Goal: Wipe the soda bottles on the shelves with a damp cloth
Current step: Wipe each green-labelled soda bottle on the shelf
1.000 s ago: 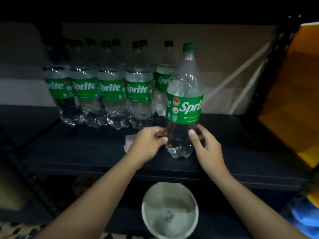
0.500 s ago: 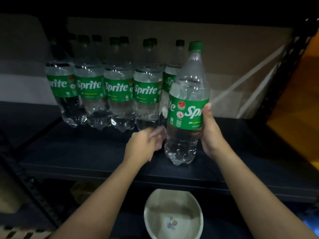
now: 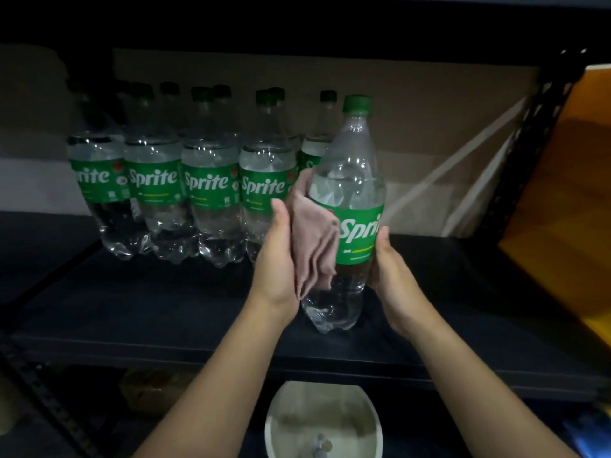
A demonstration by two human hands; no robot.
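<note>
A clear Sprite bottle (image 3: 350,193) with a green cap and label is tilted slightly, lifted just above the dark shelf (image 3: 165,309). My right hand (image 3: 386,262) grips its lower right side below the label. My left hand (image 3: 277,256) holds a pinkish cloth (image 3: 314,239) flat against the bottle's left side, over the label's edge. Several more Sprite bottles (image 3: 211,190) stand in rows at the back left of the shelf.
A white bowl (image 3: 322,421) with something small inside sits below the shelf's front edge. An orange panel (image 3: 568,209) stands at the right beside the black perforated shelf post (image 3: 529,133). Cardboard backs the shelf. Bare shelf lies to the right of the held bottle.
My left hand has picked the cloth up from the shelf and brought it against the bottle's side. My right hand has raised and tilted the bottle.
</note>
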